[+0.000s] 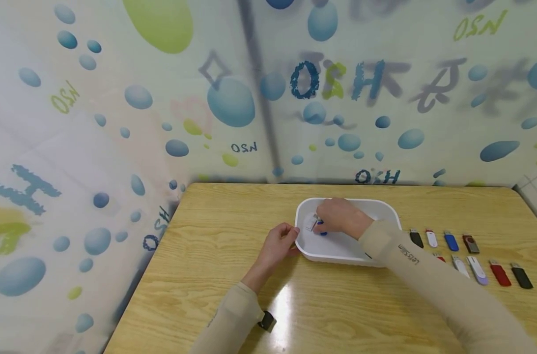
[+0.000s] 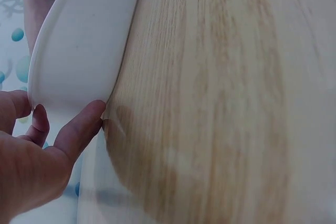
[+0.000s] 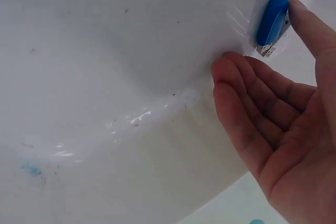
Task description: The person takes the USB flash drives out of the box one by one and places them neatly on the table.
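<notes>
A white plastic bin (image 1: 339,248) stands on the wooden table. My left hand (image 1: 278,242) pinches its left side; in the left wrist view the fingers (image 2: 81,129) touch the rim and the lower wall. Inside the bin is my right hand (image 1: 342,216), its fingers loosely bent. By its thumb lies a blue USB stick (image 3: 273,20) with a metal plug; the thumb tip meets one end and the other fingertips are close to the plug. Left of this hand, a small whitish USB stick (image 1: 311,222) shows on the bin floor. The right forearm covers part of the bin.
Right of the bin, several USB sticks lie in two rows, among them a black one (image 1: 522,276), a red one (image 1: 500,273), a blue one (image 1: 451,241) and a white-lilac one (image 1: 477,270). The right sleeve (image 1: 427,270) partly hides the rows. A patterned curtain (image 1: 233,162) hangs behind the table.
</notes>
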A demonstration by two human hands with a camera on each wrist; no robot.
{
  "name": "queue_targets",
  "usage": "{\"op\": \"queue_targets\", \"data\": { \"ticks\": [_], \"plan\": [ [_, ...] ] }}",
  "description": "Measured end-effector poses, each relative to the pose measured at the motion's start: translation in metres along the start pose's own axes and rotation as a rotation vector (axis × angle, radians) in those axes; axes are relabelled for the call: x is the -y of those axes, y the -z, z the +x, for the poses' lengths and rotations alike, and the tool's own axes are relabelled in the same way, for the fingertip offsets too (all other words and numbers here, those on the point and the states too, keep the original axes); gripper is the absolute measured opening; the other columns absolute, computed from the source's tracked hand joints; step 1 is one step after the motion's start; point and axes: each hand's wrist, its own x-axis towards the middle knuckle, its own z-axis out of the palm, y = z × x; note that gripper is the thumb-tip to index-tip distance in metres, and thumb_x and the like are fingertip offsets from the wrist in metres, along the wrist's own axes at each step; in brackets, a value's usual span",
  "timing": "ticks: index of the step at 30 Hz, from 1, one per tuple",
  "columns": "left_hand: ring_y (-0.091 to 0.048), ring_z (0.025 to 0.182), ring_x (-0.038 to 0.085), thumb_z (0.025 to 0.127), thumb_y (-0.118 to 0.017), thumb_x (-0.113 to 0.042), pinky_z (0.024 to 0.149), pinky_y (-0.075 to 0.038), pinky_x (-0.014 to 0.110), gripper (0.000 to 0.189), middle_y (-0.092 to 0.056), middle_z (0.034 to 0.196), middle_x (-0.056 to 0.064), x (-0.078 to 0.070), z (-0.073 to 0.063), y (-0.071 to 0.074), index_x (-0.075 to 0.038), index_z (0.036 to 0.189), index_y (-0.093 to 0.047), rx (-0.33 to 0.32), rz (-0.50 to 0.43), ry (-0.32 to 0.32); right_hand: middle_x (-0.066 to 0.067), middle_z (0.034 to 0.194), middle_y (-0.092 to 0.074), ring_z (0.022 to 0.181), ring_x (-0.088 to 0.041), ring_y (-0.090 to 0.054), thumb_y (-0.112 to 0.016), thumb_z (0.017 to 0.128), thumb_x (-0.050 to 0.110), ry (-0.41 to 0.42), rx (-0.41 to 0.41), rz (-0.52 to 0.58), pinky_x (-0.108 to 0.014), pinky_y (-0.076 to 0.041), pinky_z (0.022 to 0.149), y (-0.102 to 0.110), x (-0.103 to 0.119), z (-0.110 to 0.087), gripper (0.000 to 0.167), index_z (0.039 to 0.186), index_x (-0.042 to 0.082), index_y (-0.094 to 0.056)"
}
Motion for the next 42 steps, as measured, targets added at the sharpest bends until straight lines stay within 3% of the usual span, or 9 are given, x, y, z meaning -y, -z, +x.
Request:
{"op": "queue_targets", "data": {
  "ticks": [7,16,29,36,42],
  "plan": [
    [-0.067,0.099,0.025,0.108,-0.056,-0.018,0.085,-0.065,0.041,0.029,-0.062,0.114,0.02,0.0,0.0,0.0,0.011,0.112,-0.059,-0.003,-0.01,0.0,0.0,0.071,-0.055,0.065,-0.016,-0.053,-0.079,0.093,0.039,-0.018,0.035,0.006,-0.026,-0.043,0.062,-0.001,0.003,0.001,0.031,0.09,0.01,-0.069],
    [-0.067,0.101,0.027,0.108,-0.056,-0.016,0.085,-0.065,0.041,0.031,-0.062,0.115,0.023,0.0,0.0,-0.002,0.015,0.112,-0.057,-0.004,-0.04,0.0,-0.002,0.074,-0.057,0.067,-0.017,-0.052,-0.078,0.093,0.018,0.014,0.041,0.012,-0.029,-0.046,0.062,0.003,0.003,-0.001,0.016,0.088,0.009,-0.066],
    [-0.067,0.099,0.028,0.108,-0.055,-0.016,0.085,-0.065,0.043,0.03,-0.061,0.116,0.024,-0.004,-0.003,-0.002,0.014,0.113,-0.056,-0.005,-0.035,0.006,-0.003,0.082,-0.06,0.074,-0.019,-0.055,-0.075,0.094,0.017,-0.024,0.065,0.106,-0.03,-0.049,0.065,0.022,0.003,-0.014,0.012,0.098,0.008,-0.067],
    [-0.066,0.097,0.028,0.108,-0.055,-0.014,0.083,-0.065,0.041,0.031,-0.06,0.115,0.025,-0.003,-0.003,-0.003,0.016,0.114,-0.055,-0.004,-0.045,0.003,-0.001,0.082,-0.062,0.072,-0.017,-0.055,-0.076,0.095,0.021,-0.021,0.01,0.104,-0.028,-0.048,0.062,0.037,0.002,-0.031,0.014,0.099,0.009,-0.069],
    [-0.068,0.097,0.028,0.108,-0.054,-0.014,0.081,-0.065,0.037,0.03,-0.061,0.115,0.024,-0.003,-0.003,-0.003,0.015,0.114,-0.056,-0.006,-0.046,0.005,0.001,0.084,-0.063,0.073,-0.016,-0.056,-0.075,0.095,0.021,-0.012,-0.109,0.209,-0.027,-0.048,0.063,0.051,-0.004,-0.057,0.017,0.104,0.008,-0.072]
  ]
}}
